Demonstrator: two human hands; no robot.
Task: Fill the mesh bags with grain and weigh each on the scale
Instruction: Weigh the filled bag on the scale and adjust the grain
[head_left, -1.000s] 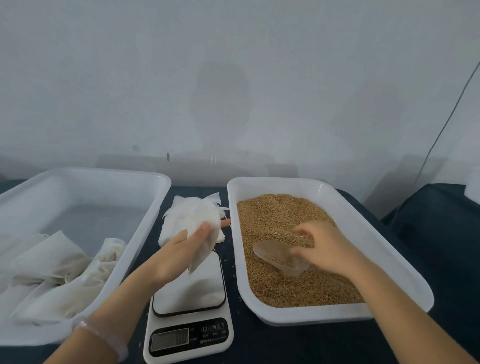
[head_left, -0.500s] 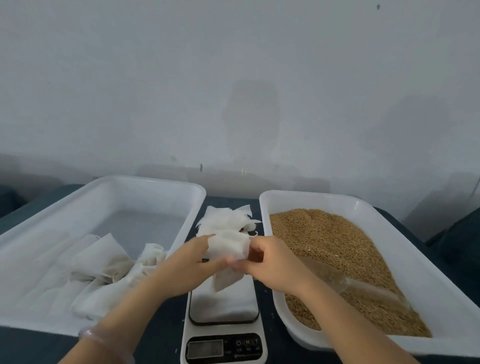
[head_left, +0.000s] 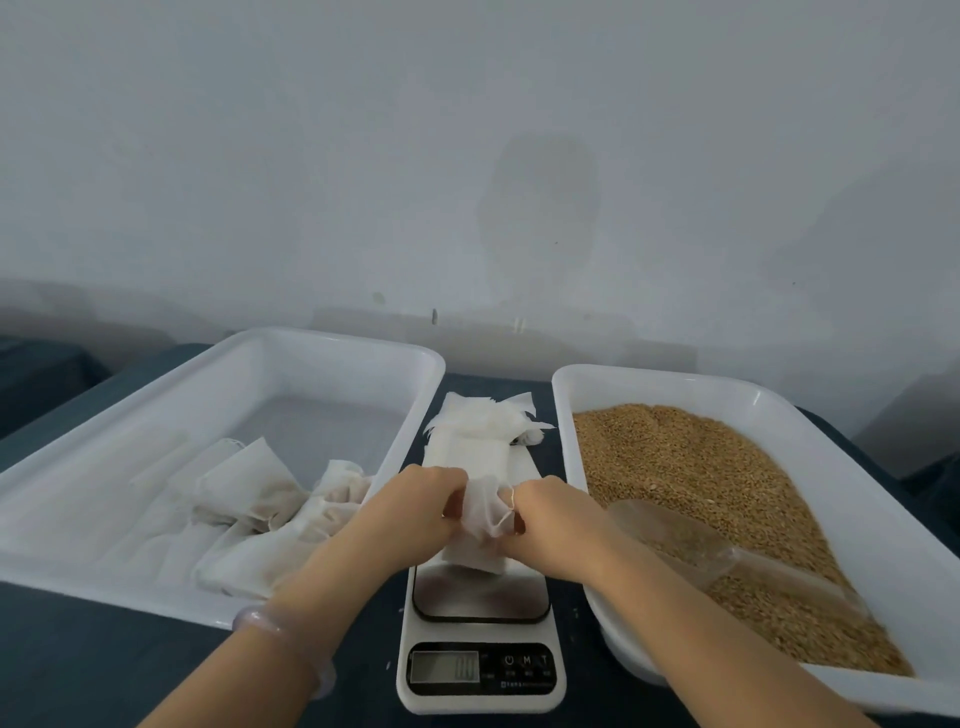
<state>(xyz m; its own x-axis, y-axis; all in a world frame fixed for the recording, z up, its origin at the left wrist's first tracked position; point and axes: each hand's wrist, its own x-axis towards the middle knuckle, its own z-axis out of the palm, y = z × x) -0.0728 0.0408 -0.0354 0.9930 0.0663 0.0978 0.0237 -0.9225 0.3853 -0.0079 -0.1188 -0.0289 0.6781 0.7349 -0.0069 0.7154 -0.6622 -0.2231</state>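
Left hand (head_left: 415, 506) and right hand (head_left: 553, 519) pinch the mesh bag (head_left: 485, 506) by its mouth over the scale (head_left: 480, 597); the scoop (head_left: 691, 545) lies rightward, nearer the right hand.

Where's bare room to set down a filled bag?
Far half of left tray, behind the filled bags; the scale's near edge. Crowded: left hand and right hand holding a bag over the scale, empty bags behind it, grain and scoop in right tray.

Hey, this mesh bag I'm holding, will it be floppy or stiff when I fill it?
Probably floppy: the bag crumples between the left hand and right hand. Likely very light, since it looks thin and translucent. Its mouth may sag shut unless held open.
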